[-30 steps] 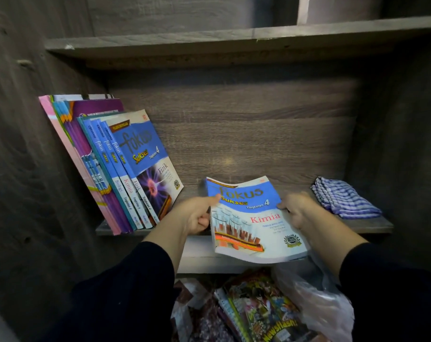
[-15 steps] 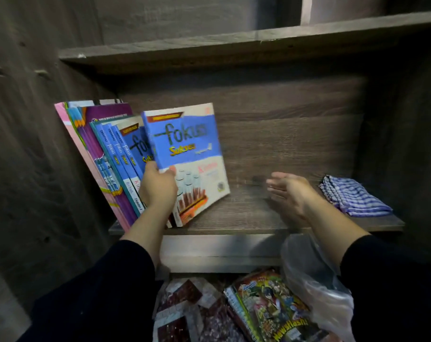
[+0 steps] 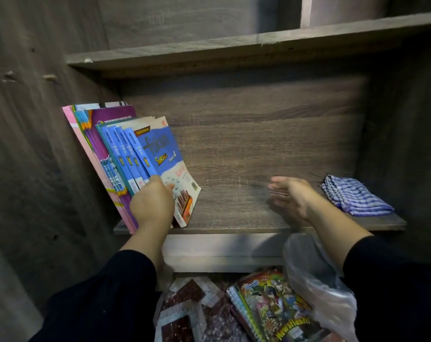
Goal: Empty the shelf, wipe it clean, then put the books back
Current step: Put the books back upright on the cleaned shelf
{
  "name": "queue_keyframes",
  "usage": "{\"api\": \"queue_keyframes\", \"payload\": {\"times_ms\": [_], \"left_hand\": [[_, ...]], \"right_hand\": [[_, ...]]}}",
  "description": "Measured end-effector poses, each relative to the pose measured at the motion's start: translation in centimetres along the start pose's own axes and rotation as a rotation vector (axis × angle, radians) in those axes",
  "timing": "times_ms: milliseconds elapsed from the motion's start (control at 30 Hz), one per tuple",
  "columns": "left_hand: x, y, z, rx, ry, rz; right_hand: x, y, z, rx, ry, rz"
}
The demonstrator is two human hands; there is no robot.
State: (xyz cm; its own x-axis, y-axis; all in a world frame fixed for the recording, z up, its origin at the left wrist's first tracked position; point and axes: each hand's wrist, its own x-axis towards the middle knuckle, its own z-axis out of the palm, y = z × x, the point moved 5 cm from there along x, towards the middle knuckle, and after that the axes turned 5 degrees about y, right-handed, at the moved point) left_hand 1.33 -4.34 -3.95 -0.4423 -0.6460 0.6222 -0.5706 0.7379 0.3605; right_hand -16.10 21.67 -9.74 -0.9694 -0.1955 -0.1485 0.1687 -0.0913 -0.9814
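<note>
The Kimia book stands on the shelf at the right end of the row of books. Its long axis runs up and down, top leaning left against the blue spines, cover facing right and outward. The left hand presses its lower edge, its grip curled around the book's bottom. The right hand hovers over bare shelf, fingers apart and relaxed, holding nothing. A checked cloth lies at the shelf's right end. Below, a clear plastic bag sits beside a comic magazine.
</note>
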Motion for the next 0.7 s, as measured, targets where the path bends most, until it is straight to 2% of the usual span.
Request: {"api": "queue_keyframes", "payload": {"times_ms": [67,167,233,333,533,700], "left_hand": [[-0.5,1.0,0.8,0.076,-0.002,0.237],[-2.3,3.0,3.3,0.171,-0.08,0.773],[-3.5,3.4,4.8,0.319,-0.138,0.988],[-4.0,2.4,6.5,0.466,-0.282,0.971],[-2.6,0.8,6.6,0.502,-0.328,0.689],[-3.1,1.4,6.8,0.57,-0.36,0.723]], "right_hand": [[0.0,0.0,0.1,-0.018,-0.001,0.003],[0.2,0.8,0.2,-0.068,0.008,0.046],[0.5,1.5,0.1,-0.147,0.032,0.057],[0.5,2.0,0.2,-0.259,0.047,0.031],[0.4,1.8,0.2,-0.309,0.032,0.044],[-0.1,1.6,-0.5,-0.315,-0.009,0.07]]}}
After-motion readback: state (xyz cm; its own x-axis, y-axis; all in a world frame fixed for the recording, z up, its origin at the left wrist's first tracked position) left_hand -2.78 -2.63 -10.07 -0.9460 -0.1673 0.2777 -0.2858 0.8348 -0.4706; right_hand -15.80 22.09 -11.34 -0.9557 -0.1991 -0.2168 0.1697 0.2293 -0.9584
